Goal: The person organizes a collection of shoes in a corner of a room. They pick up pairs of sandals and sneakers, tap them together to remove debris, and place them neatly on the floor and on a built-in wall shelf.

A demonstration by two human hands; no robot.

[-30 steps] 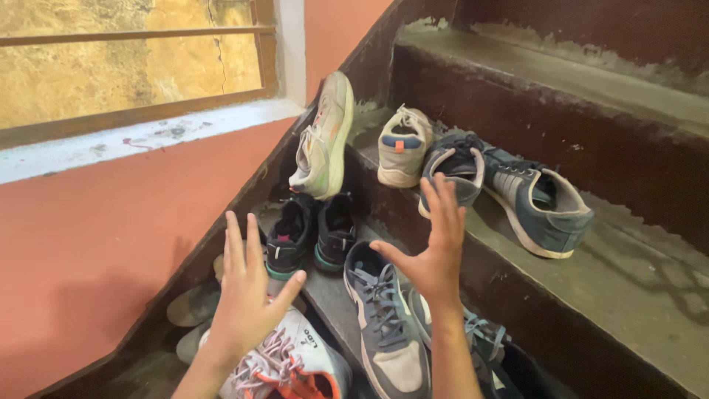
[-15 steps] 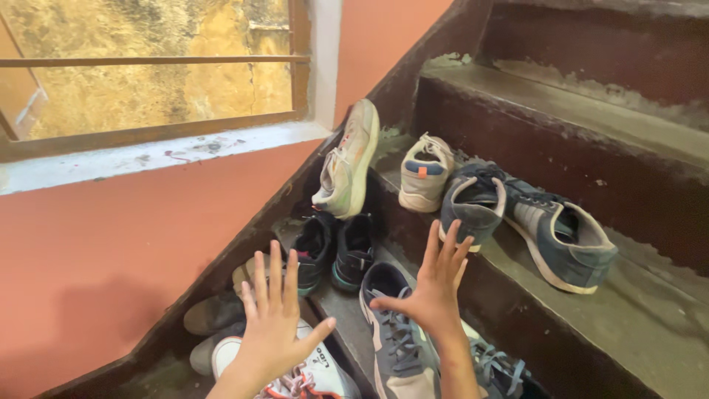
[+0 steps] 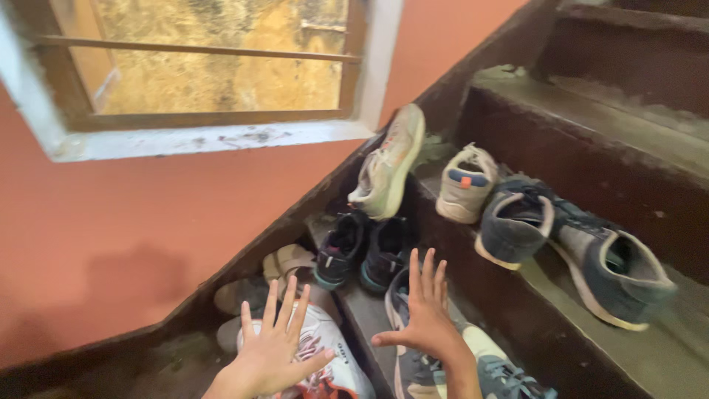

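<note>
1. Since the earlier frames both hands have sunk toward the bottom edge and the view has swung left, so the window (image 3: pixel 214 70) fills more of the top and the shoes sit further right.
2. The left hand (image 3: pixel 275 355) is spread flat, fingers apart, its grip released; it hovers over the white shoe (image 3: pixel 336 362) with the orange laces on the lowest step, and contact cannot be told.
3. The right hand (image 3: pixel 425 321) is also spread and holds nothing; it hangs above the grey shoe (image 3: pixel 402 295) on the same step.
4. Just beyond the fingers stand the black pair (image 3: pixel 362 247), toes pointing down the stair.
5. One step up, a pale shoe (image 3: pixel 388 162) leans upright against the wall, a cream shoe (image 3: pixel 464 185) stands beside it, and the navy pair (image 3: pixel 569 247) lies to the right.
6. To work well here, each hand should close on one shoe by the heel collar or tongue, not the loose laces.
7. The leaning pale shoe looks likely to topple if nudged, so reaches past it should stay clear.
</note>
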